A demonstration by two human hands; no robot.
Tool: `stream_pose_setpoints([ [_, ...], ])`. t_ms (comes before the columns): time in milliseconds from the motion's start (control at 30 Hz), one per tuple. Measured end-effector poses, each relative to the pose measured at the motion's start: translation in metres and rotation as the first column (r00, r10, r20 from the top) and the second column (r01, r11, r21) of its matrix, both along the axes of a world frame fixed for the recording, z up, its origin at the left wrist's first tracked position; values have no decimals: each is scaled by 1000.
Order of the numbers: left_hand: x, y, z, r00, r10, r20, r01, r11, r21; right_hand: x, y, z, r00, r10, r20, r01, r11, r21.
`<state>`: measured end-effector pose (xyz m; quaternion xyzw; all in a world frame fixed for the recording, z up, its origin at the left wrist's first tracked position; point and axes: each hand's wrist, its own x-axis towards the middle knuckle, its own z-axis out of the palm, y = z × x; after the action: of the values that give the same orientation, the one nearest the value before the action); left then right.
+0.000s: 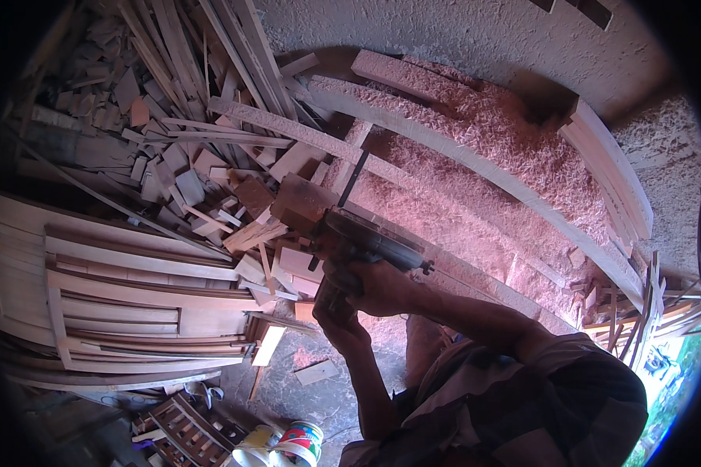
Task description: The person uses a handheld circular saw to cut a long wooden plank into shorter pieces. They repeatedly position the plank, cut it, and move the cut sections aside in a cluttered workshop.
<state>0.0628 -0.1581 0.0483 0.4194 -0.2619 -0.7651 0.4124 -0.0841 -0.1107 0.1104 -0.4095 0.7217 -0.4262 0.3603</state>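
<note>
Both my hands grip a dark handheld power tool [370,240] with a rounded body and a straight bar crossing it; I cannot tell its exact kind. My right hand [383,287] is closed on its rear part. Lower and to the left, my left hand [340,325] is closed around its near end. Beneath or beside the tool runs a long wooden beam [475,279], its far-left end a brown block-like piece [304,196]. Whether the tool touches the wood is hidden by its body and my hands.
Curved timber pieces [459,148] lie over pinkish wood shavings [514,140]. Offcuts [187,175] and long strips [245,58] pile up at the left. Panelled wooden frames [132,272] lie stacked at the left, with buckets [297,442] near the lower edge.
</note>
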Motion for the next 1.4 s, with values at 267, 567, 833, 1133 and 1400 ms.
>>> stream_pose_setpoints([
  [267,3,-35,-17,999,1,-43,-2,1000,-18,-2,-38,3,999,40,-30,-40,999,11],
  [567,2,-113,-27,992,123,-30,-125,989,-84,-10,-115,13,986,163,-24,-162,986,36],
  [833,7,-125,29,996,54,-77,-80,916,-393,-8,-97,41,994,40,-100,-82,885,-459],
  [1133,-27,28,60,951,-281,132,310,884,-350,-18,95,81,948,-306,-91,205,802,-561],
  [1400,-81,230,63,451,-891,53,799,377,-469,-2,352,77,782,-622,-46,601,771,-210],
])
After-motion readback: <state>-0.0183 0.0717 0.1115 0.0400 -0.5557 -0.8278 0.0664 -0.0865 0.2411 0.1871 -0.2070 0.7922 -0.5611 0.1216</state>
